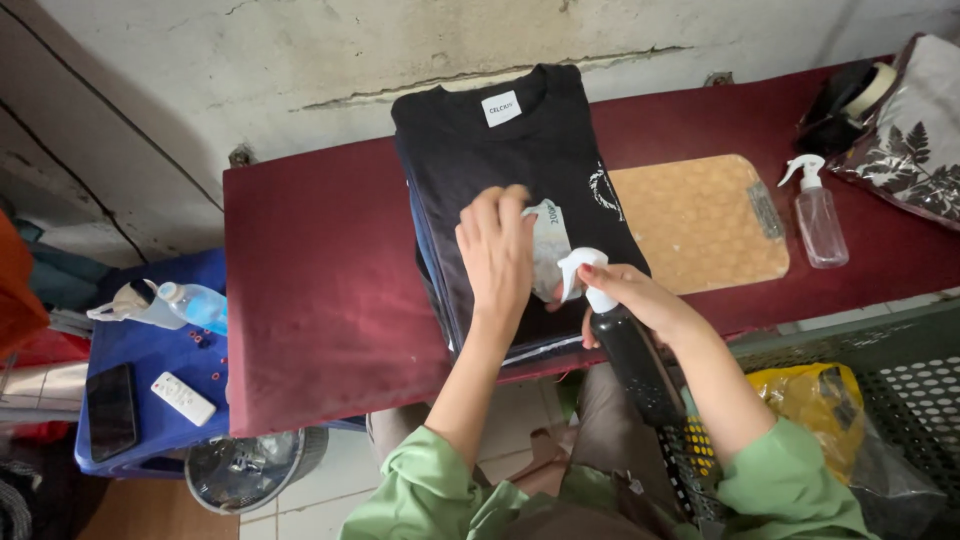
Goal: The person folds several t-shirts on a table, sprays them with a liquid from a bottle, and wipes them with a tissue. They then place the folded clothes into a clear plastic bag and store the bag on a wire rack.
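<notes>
Left hand (497,252) lies flat, fingers spread; right hand (628,292) is curled in a closed grip

The left hand (497,255) presses a paper (549,245) on the folded black shirt (500,160). The right hand (635,295) grips a black spray bottle (625,350).

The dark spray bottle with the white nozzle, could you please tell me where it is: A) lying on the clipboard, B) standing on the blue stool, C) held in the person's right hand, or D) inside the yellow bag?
C: the right hand grips the dark spray bottle over the folded black shirts.
</notes>
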